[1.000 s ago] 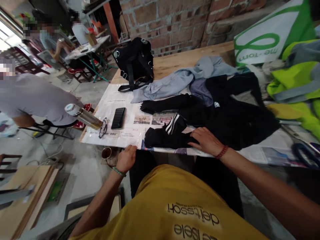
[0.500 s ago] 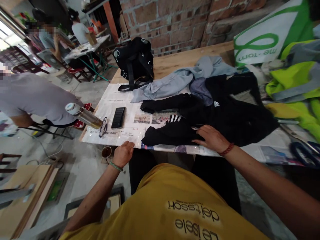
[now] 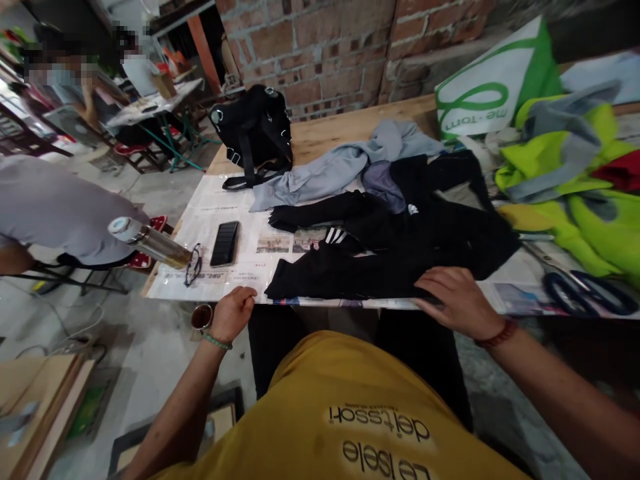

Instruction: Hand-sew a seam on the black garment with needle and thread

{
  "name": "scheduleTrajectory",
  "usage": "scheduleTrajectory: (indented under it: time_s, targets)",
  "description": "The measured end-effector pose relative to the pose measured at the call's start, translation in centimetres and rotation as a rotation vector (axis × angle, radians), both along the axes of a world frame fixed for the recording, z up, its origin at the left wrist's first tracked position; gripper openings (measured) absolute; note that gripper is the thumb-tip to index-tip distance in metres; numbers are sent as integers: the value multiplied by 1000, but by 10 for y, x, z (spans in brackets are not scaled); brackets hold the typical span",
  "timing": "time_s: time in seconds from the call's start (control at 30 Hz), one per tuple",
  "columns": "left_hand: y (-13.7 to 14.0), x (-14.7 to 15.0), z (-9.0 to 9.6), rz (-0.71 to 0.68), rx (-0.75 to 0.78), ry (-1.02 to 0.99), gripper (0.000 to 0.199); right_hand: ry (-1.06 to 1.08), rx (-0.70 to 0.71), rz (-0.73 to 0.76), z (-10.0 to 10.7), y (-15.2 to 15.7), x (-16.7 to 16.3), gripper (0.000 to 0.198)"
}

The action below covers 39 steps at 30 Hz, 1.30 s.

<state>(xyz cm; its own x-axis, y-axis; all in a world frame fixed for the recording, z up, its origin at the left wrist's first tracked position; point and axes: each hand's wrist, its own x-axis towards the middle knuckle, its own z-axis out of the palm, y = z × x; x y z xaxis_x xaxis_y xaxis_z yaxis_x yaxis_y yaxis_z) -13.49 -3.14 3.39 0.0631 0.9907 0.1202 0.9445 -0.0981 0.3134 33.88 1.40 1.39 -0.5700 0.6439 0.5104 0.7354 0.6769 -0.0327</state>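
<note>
A black jacket with white stripes lies spread over the newspaper-covered table, one sleeve along the front edge. My right hand is at that near edge, fingers over the cloth and thumb below, with a dark fold between them. Left of the sleeve's cuff, my left hand rests closed at the table edge; what its curled fingers hold, if anything, is hidden. Behind the jacket stretches a light grey garment. Large dark-handled scissors lie to the right.
On the table's left are a phone, glasses and a tilted-looking flask. A black bag stands behind. Yellow-green clothing and a green-white bag are at right. A person sits at left.
My right hand has slid right along the jacket's near edge, and the front sleeve lies straighter. My left hand stays closed at the table edge. The camera view has shifted.
</note>
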Motion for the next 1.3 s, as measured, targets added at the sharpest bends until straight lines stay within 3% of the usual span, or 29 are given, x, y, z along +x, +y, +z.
scheduleTrajectory:
  time_s: [0.2,0.5,0.67,1.07,1.2,1.3]
  targets:
    - [3,6,-1,-63,-32,22,25,-61,-16,-45,-29,-5,26,24]
    - [-3,13,-13,-88,-72,-62,24,11,61,-124,-43,11,59,18]
    - [-3,9,-15,-103,-45,-48,23,50,-44,-180,-47,14,64,19]
    - [-5,4,-19,-98,-36,-44,24,-48,-112,-281,-39,14,61,24]
    - [5,11,-17,-142,-36,-128,22,-91,-151,-342,-24,12,49,24]
    - [21,18,-19,-105,56,-177,23,-106,-143,-303,-7,5,30,29]
